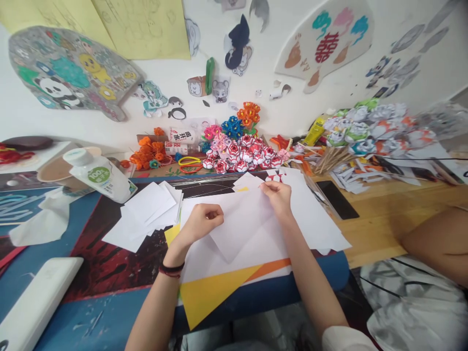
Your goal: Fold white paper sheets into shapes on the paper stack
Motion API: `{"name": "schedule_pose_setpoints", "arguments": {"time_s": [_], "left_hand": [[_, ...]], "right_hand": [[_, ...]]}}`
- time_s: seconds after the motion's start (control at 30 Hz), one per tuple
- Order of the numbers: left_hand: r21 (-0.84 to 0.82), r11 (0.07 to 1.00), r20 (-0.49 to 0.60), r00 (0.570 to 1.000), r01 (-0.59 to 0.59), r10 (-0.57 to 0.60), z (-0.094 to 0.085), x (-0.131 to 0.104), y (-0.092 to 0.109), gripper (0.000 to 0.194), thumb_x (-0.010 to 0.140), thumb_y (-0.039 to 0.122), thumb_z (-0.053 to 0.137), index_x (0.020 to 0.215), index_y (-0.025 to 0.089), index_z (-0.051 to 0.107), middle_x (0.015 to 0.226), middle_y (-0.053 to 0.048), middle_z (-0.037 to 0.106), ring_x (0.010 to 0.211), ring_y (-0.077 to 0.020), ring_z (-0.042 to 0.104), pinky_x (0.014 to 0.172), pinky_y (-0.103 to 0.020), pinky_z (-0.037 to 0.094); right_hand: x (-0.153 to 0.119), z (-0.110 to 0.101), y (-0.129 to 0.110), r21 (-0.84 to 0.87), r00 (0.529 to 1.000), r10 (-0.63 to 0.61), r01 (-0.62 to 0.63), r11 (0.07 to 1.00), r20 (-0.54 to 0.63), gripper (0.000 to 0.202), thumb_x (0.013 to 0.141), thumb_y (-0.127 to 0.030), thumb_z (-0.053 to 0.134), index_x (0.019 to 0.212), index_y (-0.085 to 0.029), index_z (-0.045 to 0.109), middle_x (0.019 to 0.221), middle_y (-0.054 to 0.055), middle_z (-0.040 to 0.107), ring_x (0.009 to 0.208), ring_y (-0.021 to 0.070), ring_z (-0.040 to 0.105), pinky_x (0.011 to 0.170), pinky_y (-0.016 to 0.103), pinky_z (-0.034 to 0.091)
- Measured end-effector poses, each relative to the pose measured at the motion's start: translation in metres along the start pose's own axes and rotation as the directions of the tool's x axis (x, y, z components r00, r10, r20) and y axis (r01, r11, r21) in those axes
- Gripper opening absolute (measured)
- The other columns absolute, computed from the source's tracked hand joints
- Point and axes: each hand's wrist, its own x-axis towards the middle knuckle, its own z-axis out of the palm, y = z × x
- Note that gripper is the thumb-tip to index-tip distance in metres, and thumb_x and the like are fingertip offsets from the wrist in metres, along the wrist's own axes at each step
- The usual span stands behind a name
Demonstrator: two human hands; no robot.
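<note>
A square of white paper (239,226) is raised at a tilt over larger white sheets, its lower corner pointing toward me. My right hand (278,196) pinches it near its upper right edge, thumb and forefinger together. My left hand (204,220) is closed at its left side, fingers curled in; exactly where they meet the paper is partly hidden. Beneath lie a big white sheet (197,265), a yellow sheet (208,292) and an orange sheet (268,269). Left of my left hand is a loose pile of white paper squares (149,207).
A white bottle (100,175) leans at the left, with a white power bank-like block (42,302) nearer me. Paper flowers (243,153) line the wall. A black phone (337,200) lies right of the sheets. Another person's arm (438,243) rests at the right edge.
</note>
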Motion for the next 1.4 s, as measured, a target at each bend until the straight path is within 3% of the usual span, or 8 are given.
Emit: {"name": "schedule_pose_setpoints", "arguments": {"time_s": [0.3,0.43,0.57,0.8,0.97,1.13,1.27,1.4], "left_hand": [[-0.038,0.998,-0.06,0.997,0.04,-0.042,-0.039,-0.016,-0.01,0.013,0.069,0.018,0.052,0.06,0.016,0.06,0.055,0.003,0.052,0.057,-0.0098,0.044,0.056,-0.023,0.035],[-0.114,0.993,-0.282,0.957,0.038,-0.069,-0.046,-0.016,-0.015,0.014,0.078,0.025,0.055,0.07,0.017,0.064,0.06,0.002,0.058,0.058,-0.011,0.05,0.057,-0.023,0.04],[-0.026,0.999,-0.438,0.899,-0.038,0.022,-0.03,-0.005,-0.015,0.031,0.088,0.041,0.056,0.108,0.019,0.066,0.101,-0.006,0.071,0.084,-0.0167,0.062,0.069,-0.026,0.047],[-0.084,0.996,-0.183,0.983,-0.018,0.003,-0.022,-0.005,-0.008,0.042,0.09,0.052,0.055,0.111,0.018,0.069,0.102,-0.008,0.074,0.092,-0.0201,0.066,0.072,-0.026,0.049],[-0.159,0.987,-0.196,0.98,0.0,-0.031,-0.034,-0.016,0.002,0.048,0.094,0.054,0.044,0.11,0.017,0.071,0.102,-0.01,0.075,0.091,-0.0215,0.067,0.065,-0.025,0.048],[0.058,0.998,-0.204,0.979,0.0,0.012,-0.034,-0.018,-0.007,0.044,0.084,0.053,0.061,0.109,0.018,0.072,0.09,-0.006,0.075,0.078,-0.0199,0.066,0.064,-0.026,0.048],[0.113,0.988,-0.343,0.937,0.106,-0.062,-0.036,-0.013,-0.023,0.039,0.079,0.051,0.063,0.09,0.016,0.075,0.063,-0.002,0.066,0.058,-0.016,0.057,0.054,-0.025,0.043],[-0.015,0.991,-0.429,0.894,0.134,-0.127,-0.046,-0.014,-0.03,0.038,0.072,0.05,0.066,0.087,0.015,0.074,0.052,0.002,0.055,0.05,-0.0124,0.047,0.05,-0.023,0.04]], "right_hand": [[0.005,-0.007,0.005,0.091,0.975,-0.008,0.029,0.995,-0.224,0.024,0.067,-0.036,0.075,0.076,-0.014,0.074,0.074,0.006,0.073,0.069,0.0206,0.065,0.07,0.033,0.05],[0.006,-0.009,0.003,0.172,0.962,0.002,0.047,0.984,-0.274,0.024,0.067,-0.036,0.076,0.076,-0.014,0.074,0.073,0.005,0.072,0.068,0.0198,0.065,0.068,0.033,0.049],[0.004,-0.004,0.003,0.214,0.981,0.008,0.034,0.976,-0.195,0.027,0.062,-0.037,0.081,0.078,-0.015,0.075,0.074,0.004,0.073,0.069,0.0188,0.065,0.07,0.032,0.049],[0.002,0.0,0.002,0.256,0.991,0.048,-0.013,0.966,-0.129,0.033,0.061,-0.043,0.083,0.08,-0.018,0.075,0.079,0.005,0.073,0.074,0.0201,0.066,0.071,0.032,0.05],[0.001,0.0,0.001,0.225,0.998,0.002,0.012,0.974,-0.062,0.032,0.065,-0.046,0.081,0.079,-0.018,0.074,0.081,0.005,0.073,0.077,0.0207,0.066,0.072,0.032,0.05],[-0.005,0.003,-0.007,0.236,0.999,-0.015,0.022,0.972,-0.032,0.033,0.066,-0.048,0.08,0.078,-0.017,0.074,0.081,0.005,0.073,0.079,0.0216,0.066,0.072,0.032,0.049],[-0.011,-0.001,-0.013,0.277,0.98,0.072,-0.123,0.953,0.185,0.038,0.067,-0.05,0.079,0.088,-0.019,0.074,0.089,0.005,0.073,0.081,0.02,0.065,0.073,0.031,0.049],[-0.014,-0.011,-0.014,0.126,0.857,0.159,-0.25,0.96,0.49,0.04,0.068,-0.053,0.078,0.084,-0.016,0.074,0.082,0.005,0.07,0.073,0.0171,0.06,0.065,0.027,0.045]]}}
